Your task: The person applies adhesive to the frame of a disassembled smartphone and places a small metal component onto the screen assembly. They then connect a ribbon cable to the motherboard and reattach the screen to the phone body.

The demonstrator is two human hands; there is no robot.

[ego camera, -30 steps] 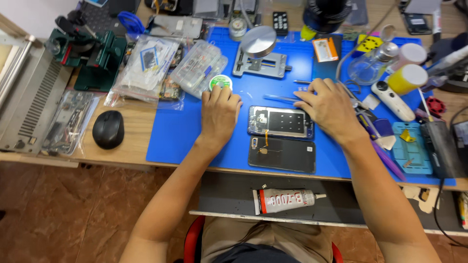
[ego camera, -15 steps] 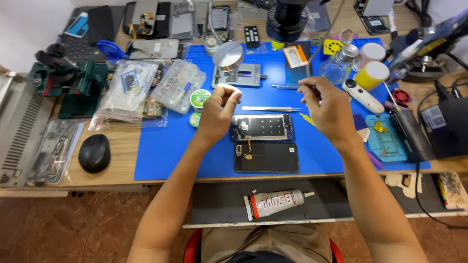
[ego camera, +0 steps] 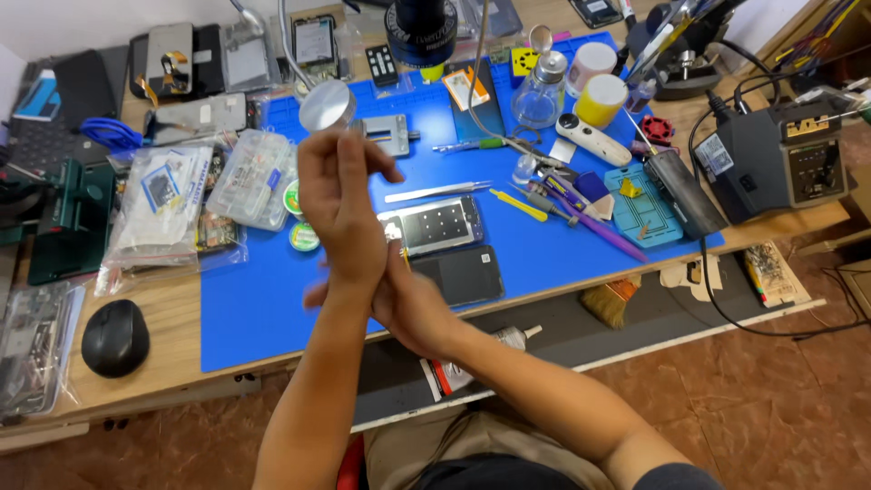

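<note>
Item 1: my left hand [ego camera: 340, 204], fingers [ego camera: 319, 152] released and raised upright, grasping nothing. Item 2: my right hand [ego camera: 399, 304], blurred, pressed against the left wrist; I cannot tell its fingers' state. Below lie 2 phones [ego camera: 445, 247], 1 with screen up, on the blue mat [ego camera: 263, 308]. The wooden bench [ego camera: 181, 322] around it carries a mouse [ego camera: 115, 338] and a soldering station [ego camera: 771, 163].
</note>
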